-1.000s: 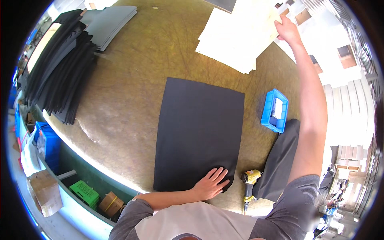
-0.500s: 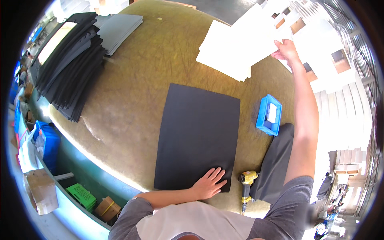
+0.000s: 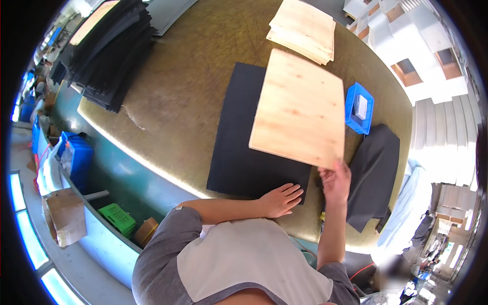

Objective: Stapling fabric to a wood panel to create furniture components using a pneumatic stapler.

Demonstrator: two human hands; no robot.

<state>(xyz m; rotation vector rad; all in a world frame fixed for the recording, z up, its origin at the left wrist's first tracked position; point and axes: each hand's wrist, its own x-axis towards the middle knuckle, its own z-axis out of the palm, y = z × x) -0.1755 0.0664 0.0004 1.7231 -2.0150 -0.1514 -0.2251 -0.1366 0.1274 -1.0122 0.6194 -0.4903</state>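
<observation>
My right hand (image 3: 336,180) grips a pale plywood board (image 3: 300,112) by its near right corner. The board hangs over a black sheet (image 3: 234,147) on the table and hides the sheet's upper right part. Flat on the sheet's near right corner lies my left hand (image 3: 281,200), its fingers stretched out. Beyond the held board stands a stack of similar plywood boards (image 3: 302,25). The yellow nail gun (image 3: 323,217) beside my right forearm is mostly hidden by it.
A blue tray (image 3: 360,109) with small items stands on the brown table (image 3: 178,91), right of the board. Nearer lies a loose black sheet (image 3: 376,173). Stacked black sheets (image 3: 109,56) and grey sheets (image 3: 170,12) fill the far left. Below the left edge is a green crate (image 3: 117,217).
My right hand has come back from the plywood stack at the far right, bringing one board over the black sheet. My left hand still rests on the sheet's corner. The view has shifted.
</observation>
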